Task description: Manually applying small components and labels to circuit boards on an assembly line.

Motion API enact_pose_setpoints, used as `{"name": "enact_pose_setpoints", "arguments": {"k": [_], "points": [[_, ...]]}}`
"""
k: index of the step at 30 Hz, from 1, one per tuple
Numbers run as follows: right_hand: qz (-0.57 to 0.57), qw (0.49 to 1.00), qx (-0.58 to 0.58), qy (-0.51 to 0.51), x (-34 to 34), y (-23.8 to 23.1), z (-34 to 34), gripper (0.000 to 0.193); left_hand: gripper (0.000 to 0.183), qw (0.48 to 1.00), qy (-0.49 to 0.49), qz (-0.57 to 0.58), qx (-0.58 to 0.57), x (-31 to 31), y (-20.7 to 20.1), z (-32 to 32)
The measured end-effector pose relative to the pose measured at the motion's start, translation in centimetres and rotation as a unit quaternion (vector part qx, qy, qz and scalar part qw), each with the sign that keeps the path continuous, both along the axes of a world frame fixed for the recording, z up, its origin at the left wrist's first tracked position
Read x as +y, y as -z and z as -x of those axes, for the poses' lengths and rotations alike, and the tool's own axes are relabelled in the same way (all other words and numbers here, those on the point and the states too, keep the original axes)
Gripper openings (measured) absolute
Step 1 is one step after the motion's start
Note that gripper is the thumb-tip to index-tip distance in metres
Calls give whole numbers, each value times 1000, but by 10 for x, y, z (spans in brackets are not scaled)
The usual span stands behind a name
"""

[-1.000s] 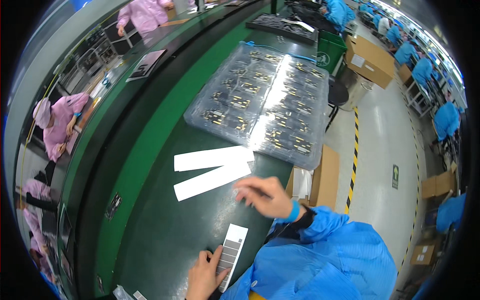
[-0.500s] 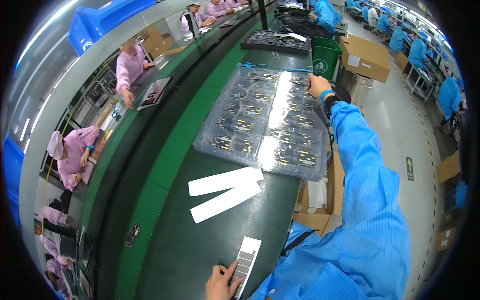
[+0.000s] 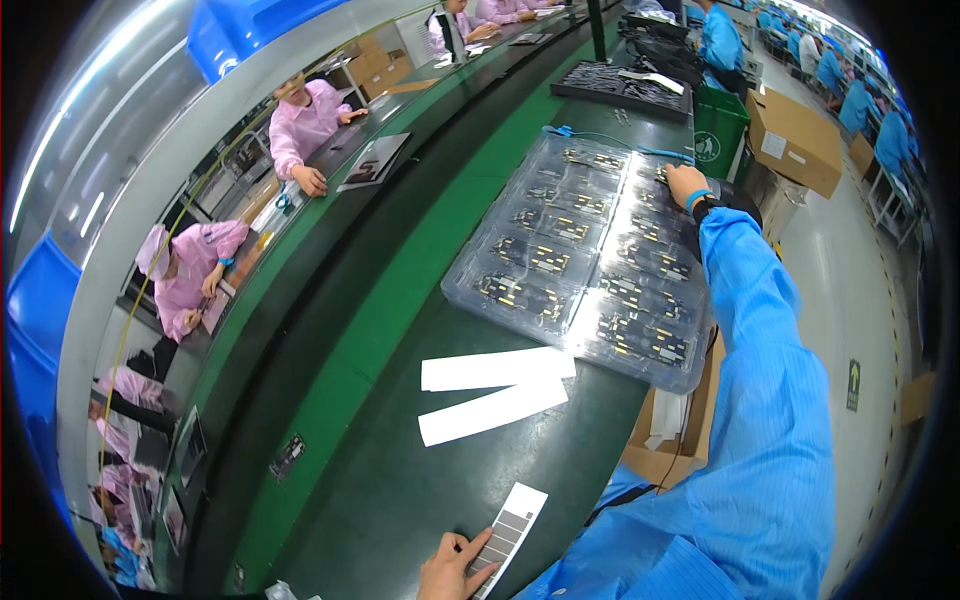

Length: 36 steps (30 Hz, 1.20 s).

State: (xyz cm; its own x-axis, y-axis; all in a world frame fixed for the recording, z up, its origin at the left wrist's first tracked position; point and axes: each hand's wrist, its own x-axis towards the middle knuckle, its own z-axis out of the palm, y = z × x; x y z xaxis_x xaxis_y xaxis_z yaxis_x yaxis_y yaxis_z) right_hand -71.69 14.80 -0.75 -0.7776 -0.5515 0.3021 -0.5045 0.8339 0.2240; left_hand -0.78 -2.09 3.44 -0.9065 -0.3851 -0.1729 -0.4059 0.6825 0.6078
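At the lower middle, my left hand (image 3: 450,570) holds a white strip of grey labels (image 3: 513,530) against the green bench, thumb and forefinger on the strip. My right arm, in a blue sleeve, stretches to the far right corner of a clear plastic tray (image 3: 470,293). There my right hand (image 3: 688,183) has its fingers bent together at a circuit board (image 3: 661,175), most of which they hide. Rows of dark circuit boards with gold pads, such as one near board (image 3: 520,295), lie in the tray's pockets. A blue wrist strap (image 3: 697,199) circles my right wrist.
Two blank white strips (image 3: 495,410) overlap between the tray and my left hand. Beyond the tray are a black bin of dark parts (image 3: 620,85) and a green bin (image 3: 720,128). Cartons (image 3: 795,140) stand right. A conveyor (image 3: 340,330) runs left, with a loose circuit board (image 3: 287,455) and pink-clad workers beyond.
The whole view has shifted, so the bench and tray sit farther right in the picture. My right hand stays at the tray's far corner, and a board now shows at its fingertips.
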Motion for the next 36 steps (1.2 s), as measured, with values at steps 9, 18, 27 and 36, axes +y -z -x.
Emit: {"name": "enact_pose_setpoints", "arguments": {"k": [9,18,27,36], "points": [[40,996,62,-50,-14,-15,-14,18,59,998,1,32,-58,-10,-1,-7],[174,877,-115,-432,-36,-112,-279,55,51,999,48,22,-12,-16,9,-10],[148,736,-187,-633,-108,-18,-513,35,39,981,67,180,41,7,20,-8],[132,731,-216,-633,-113,-4,-515,40,41,975,89,185,79,11,27,-11]]}}
